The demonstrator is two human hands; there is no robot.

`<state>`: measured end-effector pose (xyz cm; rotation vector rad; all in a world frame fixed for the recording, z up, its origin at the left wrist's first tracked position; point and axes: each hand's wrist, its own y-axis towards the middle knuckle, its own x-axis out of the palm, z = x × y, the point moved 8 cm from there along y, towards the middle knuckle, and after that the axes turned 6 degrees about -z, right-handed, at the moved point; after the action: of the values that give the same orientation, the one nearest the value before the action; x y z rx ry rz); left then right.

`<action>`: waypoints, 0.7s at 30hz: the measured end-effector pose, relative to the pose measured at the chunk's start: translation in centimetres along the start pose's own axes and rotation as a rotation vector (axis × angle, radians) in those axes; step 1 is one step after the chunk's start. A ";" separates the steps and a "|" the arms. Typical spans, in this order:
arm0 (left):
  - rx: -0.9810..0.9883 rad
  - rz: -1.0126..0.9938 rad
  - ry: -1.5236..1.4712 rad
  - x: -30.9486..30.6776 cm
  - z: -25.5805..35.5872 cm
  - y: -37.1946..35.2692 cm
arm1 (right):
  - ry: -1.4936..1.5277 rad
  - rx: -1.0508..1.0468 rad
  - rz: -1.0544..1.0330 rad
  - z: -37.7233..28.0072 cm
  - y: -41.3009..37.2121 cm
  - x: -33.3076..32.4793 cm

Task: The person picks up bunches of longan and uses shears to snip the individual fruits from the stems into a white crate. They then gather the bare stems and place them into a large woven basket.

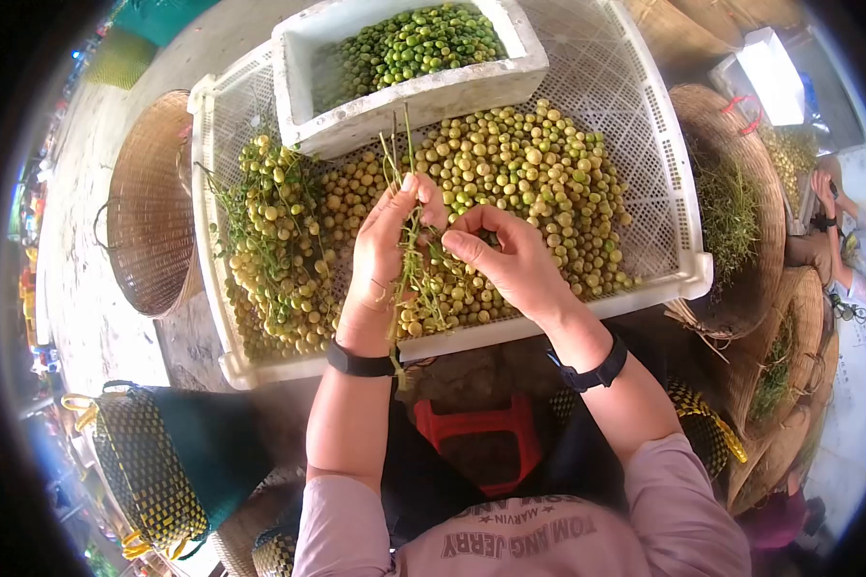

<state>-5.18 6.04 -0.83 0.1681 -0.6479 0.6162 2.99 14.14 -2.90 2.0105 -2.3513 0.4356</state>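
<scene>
Green stems [409,260] hang from my left hand [387,236], whose fingers are wrapped round them above the tray. My right hand [510,258] is beside the stems, thumb and index finger pinched together at a side sprig; what lies between the fingertips is too small to make out. Below both hands, loose yellow-green round fruits [548,183] cover much of a white mesh tray [645,115]. Fruits still on their stems [279,231] are heaped at the tray's left. A white foam box [423,91] of greener fruits [423,43] rests on the tray's back part.
A wicker basket [144,202] stands left of the tray. Another basket [688,101] at the right holds stripped stems [722,212]. A woven bag [149,462] sits at the lower left, a red stool [471,423] below the tray. Another person's hand [824,192] shows at far right.
</scene>
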 end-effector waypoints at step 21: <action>-0.028 0.112 -0.089 -2.0 -1.0 0.2 | 0.352 -0.049 -0.083 -1.2 -0.4 0.6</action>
<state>-6.00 5.56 -2.88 0.1346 -0.7549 0.7097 3.10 13.81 -1.52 1.8251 -2.0417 0.6600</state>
